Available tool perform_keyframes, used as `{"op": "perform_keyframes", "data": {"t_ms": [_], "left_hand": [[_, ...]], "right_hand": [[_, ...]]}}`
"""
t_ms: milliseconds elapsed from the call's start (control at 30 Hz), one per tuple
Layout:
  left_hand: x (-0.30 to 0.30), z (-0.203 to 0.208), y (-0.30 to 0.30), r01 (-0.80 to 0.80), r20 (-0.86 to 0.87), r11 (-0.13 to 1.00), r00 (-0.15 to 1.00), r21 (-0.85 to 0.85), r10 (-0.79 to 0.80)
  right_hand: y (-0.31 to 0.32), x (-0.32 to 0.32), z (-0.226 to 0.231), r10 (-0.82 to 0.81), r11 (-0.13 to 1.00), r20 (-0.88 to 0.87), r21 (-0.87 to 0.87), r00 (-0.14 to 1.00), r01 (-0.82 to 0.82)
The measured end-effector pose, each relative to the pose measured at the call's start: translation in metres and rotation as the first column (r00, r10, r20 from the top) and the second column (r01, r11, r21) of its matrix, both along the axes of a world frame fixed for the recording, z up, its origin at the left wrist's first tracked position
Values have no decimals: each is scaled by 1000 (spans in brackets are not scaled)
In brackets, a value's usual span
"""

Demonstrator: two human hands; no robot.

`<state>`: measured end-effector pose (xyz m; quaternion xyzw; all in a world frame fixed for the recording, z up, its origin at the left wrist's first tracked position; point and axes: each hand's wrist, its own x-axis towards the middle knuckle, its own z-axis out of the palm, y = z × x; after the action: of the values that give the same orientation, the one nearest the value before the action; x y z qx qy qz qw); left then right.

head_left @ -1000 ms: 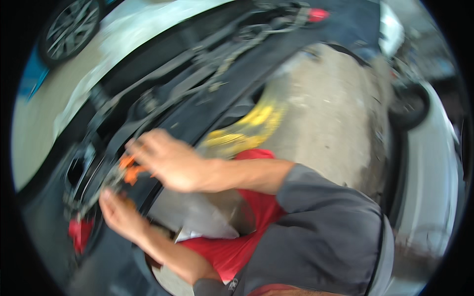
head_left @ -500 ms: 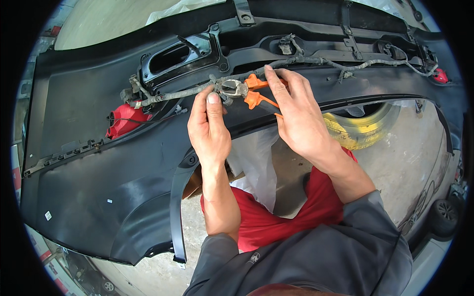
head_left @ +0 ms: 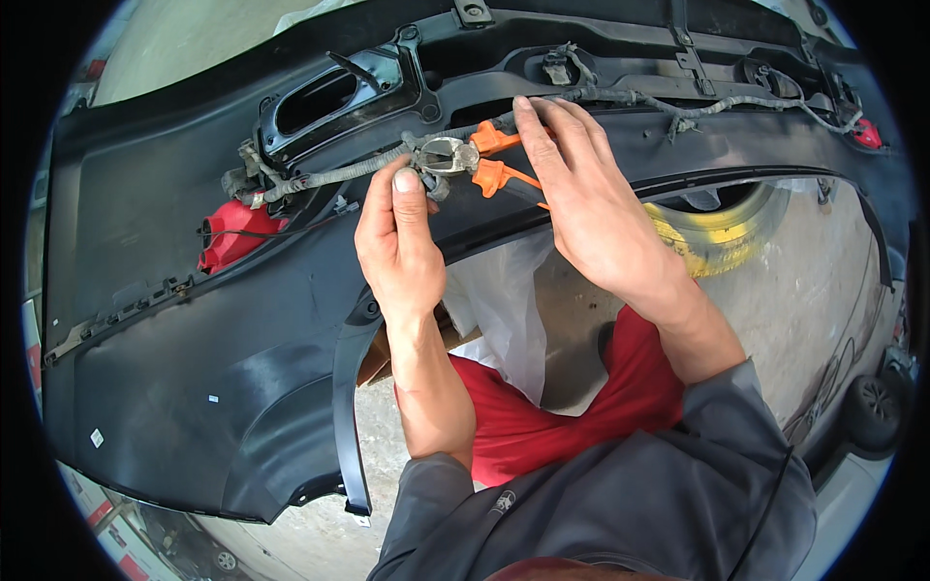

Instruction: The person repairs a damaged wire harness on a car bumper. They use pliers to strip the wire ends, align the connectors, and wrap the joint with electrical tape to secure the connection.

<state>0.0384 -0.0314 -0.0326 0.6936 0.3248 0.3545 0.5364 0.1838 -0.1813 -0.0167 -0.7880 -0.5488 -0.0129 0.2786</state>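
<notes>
A grey corrugated wiring harness (head_left: 334, 175) runs across the back of a black car bumper cover (head_left: 184, 378). My left hand (head_left: 400, 242) is closed in a pinch on the harness, thumb uppermost, near a small bracket or clip. My right hand (head_left: 601, 213) is wrapped round orange-handled pliers (head_left: 492, 178), its fingers spread over the handles. The metal jaws of the pliers are parted and lie at the harness, close to my left fingertips. Exactly what is between the jaws cannot be made out.
A red plastic part (head_left: 231, 237) sits by the harness's left end, and a smaller red part (head_left: 868, 134) at the far right. A black bracket (head_left: 334, 105) with an opening stands behind my hands. A yellow-marked tire (head_left: 717, 237) lies on the floor beyond the bumper's edge.
Both hands and the pliers appear slightly further up and left, with the whole view shifted a little. The pliers' handles stand slightly wider apart.
</notes>
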Motion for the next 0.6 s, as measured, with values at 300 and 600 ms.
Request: {"op": "perform_keyframes", "data": {"t_ms": [300,600], "left_hand": [[-4,6,1,63,86,989,995,-131,-52],[-2,6,0,-19,-52,1000,998,24,20]], "right_hand": [[-2,0,-2,21,1000,-46,-5,999,-22],[-2,0,-1,-8,999,-4,-46,1000,8]]}}
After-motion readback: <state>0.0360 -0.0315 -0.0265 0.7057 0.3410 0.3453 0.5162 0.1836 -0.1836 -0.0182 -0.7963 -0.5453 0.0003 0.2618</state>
